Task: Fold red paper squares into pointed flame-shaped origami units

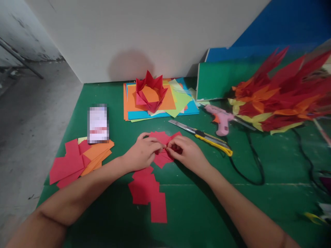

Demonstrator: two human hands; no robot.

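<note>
1. I cannot read the phone [98, 124] at the far left: its screen is masked in coarse blocks.
2. On the pink glue gun [223, 124], far right, a dark mark on the handle is too small for me to make out.
3. The red paper [161, 161] is at the middle of the table [193, 206], between the hands. I see pointed edges and creased, overlapping layers.
4. The left hand [143, 151] has its fingertips pinched together on the paper, from the left.
5. The right hand [190, 153] grips it from the right, thumb and forefinger together; the fingertips of the two hands nearly meet.
6. Red slips [144, 189] lie overlapping just nearer; more red and orange slips [97, 155] spread at left, beside the phone.
7. Farther off, a spiky red ring [154, 106] sits on coloured sheets [169, 100]. A yellow-handled knife [204, 135] lies nearer, its blade bare.
8. The table is green, with a seam across it. I see red and orange paper flowers [281, 93] at far right, a white panel [129, 31] behind, and grey floor [15, 137] at left.
</note>
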